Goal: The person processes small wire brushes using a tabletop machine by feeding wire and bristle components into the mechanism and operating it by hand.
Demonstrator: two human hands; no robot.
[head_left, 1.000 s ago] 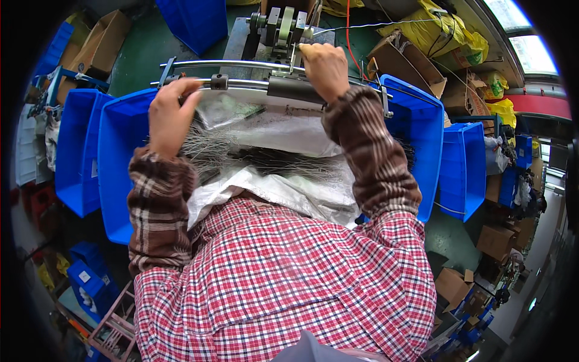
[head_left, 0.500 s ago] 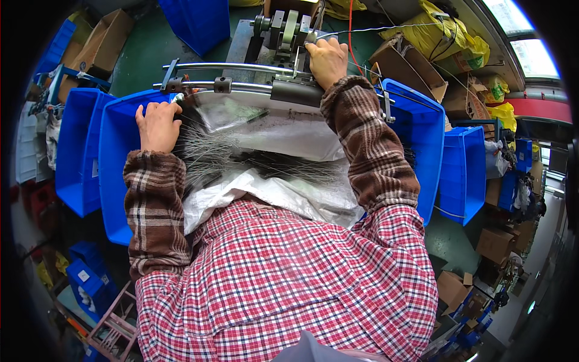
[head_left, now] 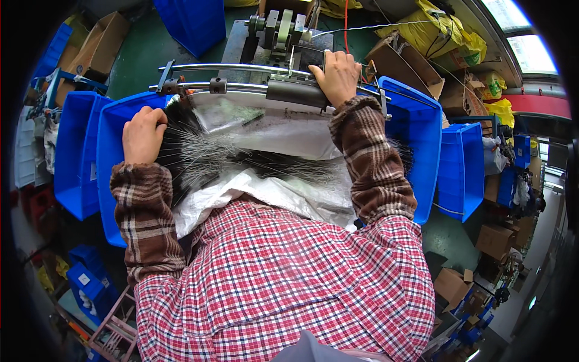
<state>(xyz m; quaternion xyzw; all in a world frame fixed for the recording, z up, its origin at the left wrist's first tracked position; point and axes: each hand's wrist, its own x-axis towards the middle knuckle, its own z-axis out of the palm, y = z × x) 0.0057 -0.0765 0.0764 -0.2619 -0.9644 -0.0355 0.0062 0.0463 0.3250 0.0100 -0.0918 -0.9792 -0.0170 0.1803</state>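
Left hand (head_left: 143, 134) at thin wires (head_left: 208, 154), right hand (head_left: 339, 75) on dark roller (head_left: 295, 93)

Wires lie on the near side of the dark roller, mostly to its left, on a white sheet (head_left: 289, 130); they look light, slim and springy, stiff enough to hold a line but likely easy to bend or tangle; slipperiness cannot be told; best hold is probably a fingertip pinch near one end, drawn out lengthwise so neighbours don't snag.

Left hand sits left of the dark roller and nearer the person, at the edge of the wires; fingers loosely curled, thumb close to the forefinger; cannot tell whether a wire is pinched. Right hand lies over the right end of the dark roller, fingers bent forward past it; it appears to be touching, but whether it grasps anything cannot be told; the roller looks rigid and fairly heavy.

Counts: two hands; one dark roller; two long metal rails (head_left: 223, 69), running alongside the roller; one pale green wheel (head_left: 284, 30) beyond it; one red cord (head_left: 346, 36), beyond and to its right; one white sheet, as far as seen; wires too many and too crossed to count.
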